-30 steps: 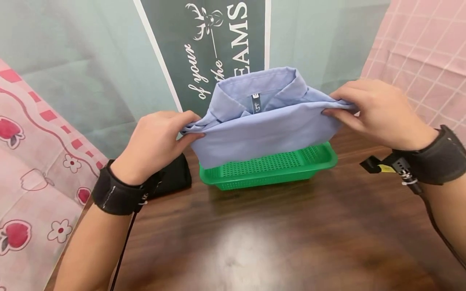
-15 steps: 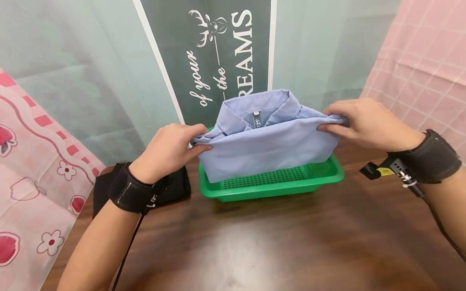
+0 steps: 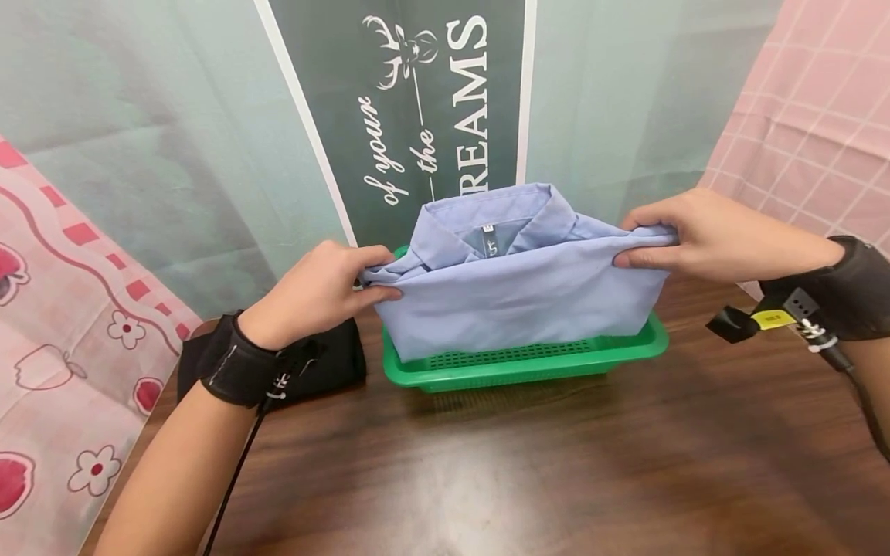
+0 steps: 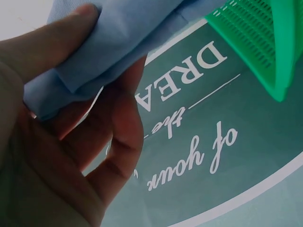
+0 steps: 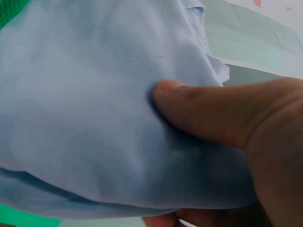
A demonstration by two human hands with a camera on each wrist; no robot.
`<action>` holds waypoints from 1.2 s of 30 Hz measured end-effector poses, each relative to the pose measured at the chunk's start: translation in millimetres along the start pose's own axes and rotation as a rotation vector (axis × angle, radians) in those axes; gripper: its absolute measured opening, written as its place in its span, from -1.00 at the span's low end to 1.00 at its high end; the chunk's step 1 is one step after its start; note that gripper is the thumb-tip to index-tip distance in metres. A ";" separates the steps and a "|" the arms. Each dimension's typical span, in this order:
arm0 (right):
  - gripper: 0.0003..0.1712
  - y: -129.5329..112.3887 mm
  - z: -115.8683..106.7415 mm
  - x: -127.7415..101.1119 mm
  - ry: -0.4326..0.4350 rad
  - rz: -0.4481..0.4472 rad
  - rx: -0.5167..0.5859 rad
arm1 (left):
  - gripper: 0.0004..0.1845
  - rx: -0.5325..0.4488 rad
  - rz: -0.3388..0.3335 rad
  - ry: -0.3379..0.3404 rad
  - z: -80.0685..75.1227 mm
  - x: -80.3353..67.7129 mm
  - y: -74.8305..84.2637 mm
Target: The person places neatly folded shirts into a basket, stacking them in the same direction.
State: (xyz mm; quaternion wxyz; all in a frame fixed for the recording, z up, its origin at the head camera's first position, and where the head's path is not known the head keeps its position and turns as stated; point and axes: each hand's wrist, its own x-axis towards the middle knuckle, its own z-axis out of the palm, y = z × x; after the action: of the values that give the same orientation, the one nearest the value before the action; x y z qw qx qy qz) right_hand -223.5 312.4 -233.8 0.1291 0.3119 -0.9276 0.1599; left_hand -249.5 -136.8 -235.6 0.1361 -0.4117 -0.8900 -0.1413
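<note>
A folded light blue collared shirt (image 3: 521,301) is held up by both hands over a green perforated basket (image 3: 542,369). My left hand (image 3: 323,289) pinches the shirt's left corner between thumb and fingers; the left wrist view shows the thumb on top of the cloth (image 4: 128,38). At the opposite corner my right hand (image 3: 723,235) pinches the fabric, its thumb pressing the front face in the right wrist view. The collar stands up at the back with a dark label inside. The shirt's lower edge hangs within the basket's rim; its contact with the floor is hidden.
Folded black cloth (image 3: 334,363) lies on the brown wooden table (image 3: 487,479) left of the basket. Behind stands a grey-green curtain (image 3: 626,100) with a dark lettered panel. Pink patterned cloth hangs on both sides. Cables run from both wrist straps.
Both hands have lowered the shirt toward the basket, so its bottom edge now sits inside the rim. The grips look the same, and the head view has shifted slightly.
</note>
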 end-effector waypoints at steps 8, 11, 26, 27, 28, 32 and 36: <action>-0.72 -5.0 8.2 -17.1 -0.104 -0.011 0.047 | -0.79 -0.054 0.060 -0.084 3.4 -11.2 5.9; -0.68 -9.0 10.0 -22.8 -0.107 -0.065 0.065 | -0.80 -0.055 0.054 -0.117 -0.9 -17.6 11.5; -0.77 0.5 18.2 -11.1 -0.251 -0.044 0.074 | -0.82 -0.137 0.012 -0.266 -2.3 -6.6 7.1; -0.78 2.5 18.2 -9.2 -0.271 -0.031 0.080 | -0.82 -0.143 0.004 -0.275 -1.0 -4.3 5.5; -0.79 4.0 18.1 -6.9 -0.292 -0.017 0.089 | -0.83 -0.143 -0.004 -0.281 0.3 -2.4 3.7; -0.81 10.9 21.1 3.3 -0.379 0.019 0.094 | -0.83 -0.147 -0.032 -0.308 7.9 4.0 -3.6; -0.77 15.7 31.1 14.7 -0.444 0.004 0.082 | -0.81 -0.111 -0.016 -0.323 17.5 8.6 -10.9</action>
State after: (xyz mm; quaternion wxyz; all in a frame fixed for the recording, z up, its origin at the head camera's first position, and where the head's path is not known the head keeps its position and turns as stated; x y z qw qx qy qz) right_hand -249.0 304.6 -260.7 -0.0915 0.3425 -0.9266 0.1253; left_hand -265.4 -131.2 -250.2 -0.0327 -0.4286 -0.8945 -0.1232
